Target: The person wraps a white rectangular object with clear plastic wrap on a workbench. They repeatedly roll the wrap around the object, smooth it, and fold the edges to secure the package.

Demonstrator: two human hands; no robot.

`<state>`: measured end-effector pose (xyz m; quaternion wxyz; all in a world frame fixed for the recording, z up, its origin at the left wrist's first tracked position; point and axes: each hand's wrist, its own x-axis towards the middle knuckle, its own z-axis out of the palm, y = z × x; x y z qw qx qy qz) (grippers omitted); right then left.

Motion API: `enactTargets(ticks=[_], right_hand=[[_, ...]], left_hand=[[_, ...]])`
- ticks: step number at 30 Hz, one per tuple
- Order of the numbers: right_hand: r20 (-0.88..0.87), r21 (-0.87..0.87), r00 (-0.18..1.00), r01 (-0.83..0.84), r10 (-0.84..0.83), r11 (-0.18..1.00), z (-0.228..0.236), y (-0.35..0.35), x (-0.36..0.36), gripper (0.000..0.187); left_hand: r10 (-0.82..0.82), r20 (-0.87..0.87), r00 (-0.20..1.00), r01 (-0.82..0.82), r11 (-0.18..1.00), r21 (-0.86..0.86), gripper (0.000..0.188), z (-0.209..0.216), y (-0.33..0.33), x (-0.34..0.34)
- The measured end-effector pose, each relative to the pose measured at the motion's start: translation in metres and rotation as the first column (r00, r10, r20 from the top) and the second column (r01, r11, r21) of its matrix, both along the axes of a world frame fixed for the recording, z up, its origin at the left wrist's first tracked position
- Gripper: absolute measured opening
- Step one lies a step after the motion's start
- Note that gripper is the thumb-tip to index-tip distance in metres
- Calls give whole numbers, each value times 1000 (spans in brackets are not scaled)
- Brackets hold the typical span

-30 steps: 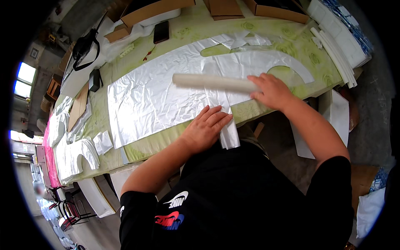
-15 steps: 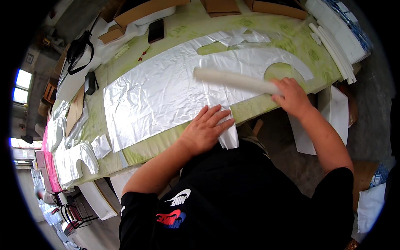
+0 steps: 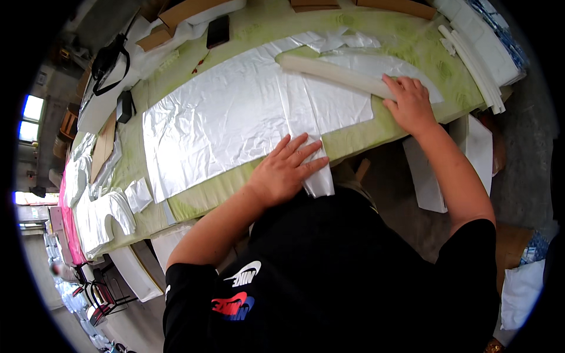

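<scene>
A thin, shiny white plastic sheet (image 3: pixel 212 123), creased all over, lies spread across the table. My left hand (image 3: pixel 288 167) rests flat on its near edge with the fingers apart, over a narrow strip (image 3: pixel 321 183) of plastic that hangs past the table edge toward my body. Farther right, my right hand (image 3: pixel 410 105) is closed round the right end of a long white tube (image 3: pixel 335 75). The tube lies slantwise over the sheet, its far end pointing left. A curved, cut-out part of the sheet (image 3: pixel 400 66) shows beyond the tube.
The table has a green patterned cover (image 3: pixel 453 76). At the back are a black phone (image 3: pixel 218 32), small red snips (image 3: pixel 201 62) and a cardboard box (image 3: pixel 194 10). A black bag (image 3: pixel 109 65) and folded white plastic (image 3: pixel 103 217) lie left; several white tubes (image 3: pixel 471 67) lie right.
My right hand has moved away from me with the tube, which now lies farther across the sheet. My left hand stays flat at the near edge.
</scene>
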<state>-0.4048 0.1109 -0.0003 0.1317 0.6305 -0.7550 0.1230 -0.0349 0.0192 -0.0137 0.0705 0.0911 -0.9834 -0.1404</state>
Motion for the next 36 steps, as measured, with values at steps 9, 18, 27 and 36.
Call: enactTargets(ticks=[9, 18, 27, 36], right_hand=[[318, 15, 715, -660, 622, 751, -16, -3, 104, 60], [291, -39, 699, -674, 653, 738, -20, 7, 116, 66], [355, -167, 624, -690, 696, 704, -30, 11, 134, 48], [396, -191, 609, -677, 687, 711, -30, 9, 140, 28]], left_hand=[[16, -181, 983, -7, 999, 52, 77, -8, -4, 2], [257, -8, 966, -257, 962, -93, 78, -7, 3, -4], [271, 44, 962, -267, 960, -86, 82, -5, 5, -3], [362, 16, 932, -361, 932, -17, 90, -2, 11, -12]])
